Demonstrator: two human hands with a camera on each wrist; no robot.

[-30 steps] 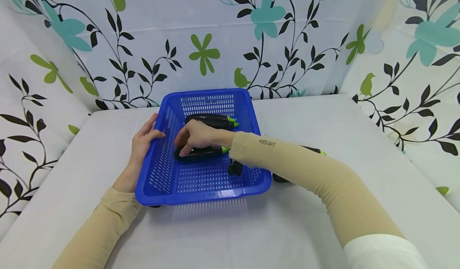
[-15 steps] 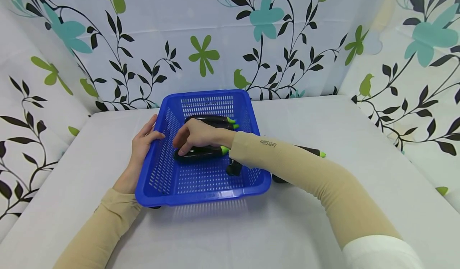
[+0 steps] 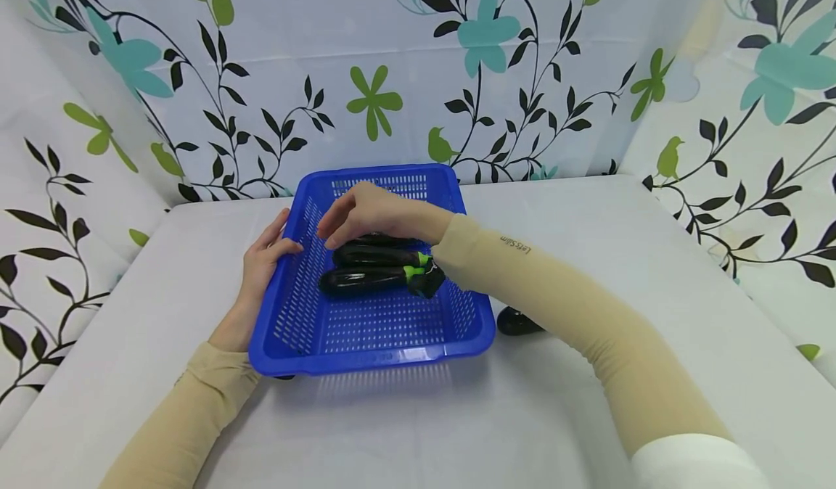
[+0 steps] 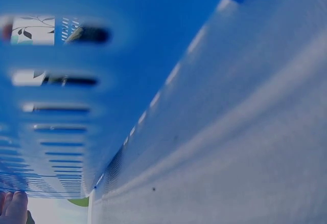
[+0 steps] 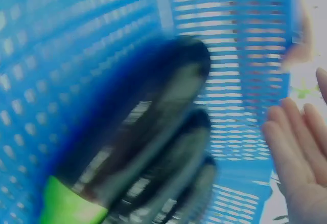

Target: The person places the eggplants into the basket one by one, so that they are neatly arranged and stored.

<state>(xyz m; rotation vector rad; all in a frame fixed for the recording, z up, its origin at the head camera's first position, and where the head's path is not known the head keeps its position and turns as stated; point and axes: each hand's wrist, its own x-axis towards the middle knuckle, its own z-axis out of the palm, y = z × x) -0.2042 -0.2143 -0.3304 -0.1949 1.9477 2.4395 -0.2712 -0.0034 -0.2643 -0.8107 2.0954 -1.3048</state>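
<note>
My left hand (image 3: 261,275) grips the left side of a blue plastic basket (image 3: 372,360), its thumb over the rim and the other fingers outside. Inside lie several glossy dark eggplants (image 3: 362,281) side by side, their green stem ends toward the right. Above the rear ones is my right hand (image 3: 379,213), fingers loosely bent and holding nothing. In the right wrist view its fingers (image 5: 286,147) stand apart from the blurred front eggplant (image 5: 148,116). The left wrist view shows mostly the outside of the basket wall (image 4: 127,40). The right hand covers part of the rear eggplants.
Another eggplant (image 3: 516,322) lies on the white table (image 3: 555,416) right of the basket, partly behind my right forearm. A dark tip (image 3: 284,377) shows under the basket's front left corner. A patterned curtain (image 3: 392,46) stands behind and at both sides.
My right hand has let go of the front eggplant and moved up and away from it, toward the back of the basket. The left hand and basket have stayed nearly still.
</note>
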